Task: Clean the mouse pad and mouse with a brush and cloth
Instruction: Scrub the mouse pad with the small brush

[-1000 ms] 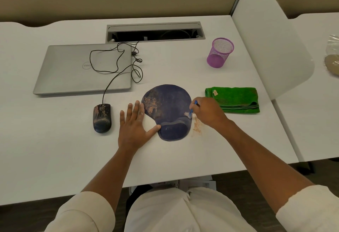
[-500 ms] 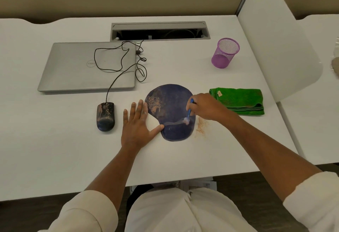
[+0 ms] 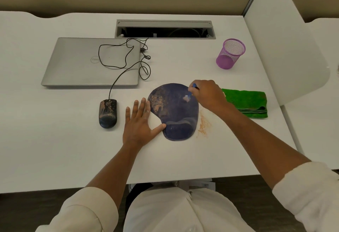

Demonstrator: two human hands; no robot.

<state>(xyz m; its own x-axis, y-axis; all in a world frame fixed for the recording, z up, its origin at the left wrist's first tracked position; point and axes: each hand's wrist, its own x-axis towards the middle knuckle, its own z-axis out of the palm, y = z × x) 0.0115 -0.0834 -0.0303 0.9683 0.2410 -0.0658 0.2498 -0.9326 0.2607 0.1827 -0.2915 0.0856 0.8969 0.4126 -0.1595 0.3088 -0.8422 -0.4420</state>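
Head view: brushing grit off the mouse pad (image 3: 174,110).
Right hand (image 3: 207,94) is pinching the brush (image 3: 190,94), bristles touching the pad's upper right; left hand (image 3: 139,123) is lying spread flat, bracing its left edge. Next, I judge, sweeping the left-side grit patch; mouse (image 3: 108,113) and cloth (image 3: 245,102) are waiting untouched.

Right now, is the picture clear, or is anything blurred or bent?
Head view: even, soft light, faint shadows, no strong glare; the desk edges bow from the wide lens; the brush tip in the right hand smears slightly; the mouse looks sharp.
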